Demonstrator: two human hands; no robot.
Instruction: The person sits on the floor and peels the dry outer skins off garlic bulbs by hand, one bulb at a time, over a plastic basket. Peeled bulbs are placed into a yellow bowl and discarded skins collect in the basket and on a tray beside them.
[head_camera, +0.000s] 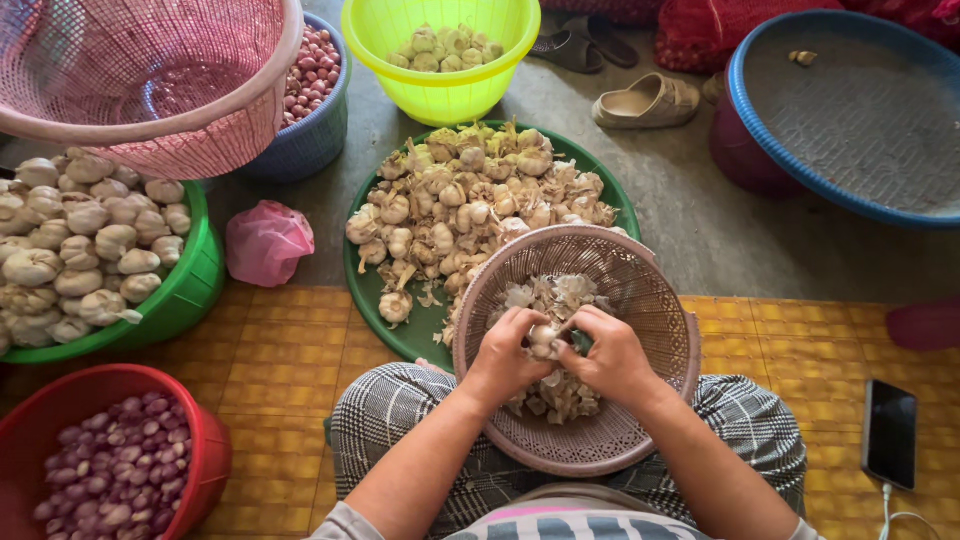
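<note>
Both hands meet over the pink basket (600, 440) on the lap. The left hand (503, 357) and right hand (612, 357) each pinch one garlic bulb (543, 338) between them, grip pressed onto it. It looks light, firm, with dry papery skin that flakes; best held by its sides. Beyond, a green tray (385, 310) holds more garlic.

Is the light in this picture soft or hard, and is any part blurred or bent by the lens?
Head view: soft, even daylight, with only faint shadows under the baskets. Both hands, left hand and right hand, and the garlic bulb they hold are sharp. The pink basket at top left looks stretched by the wide lens. The phone screen shows slight glare.
</note>
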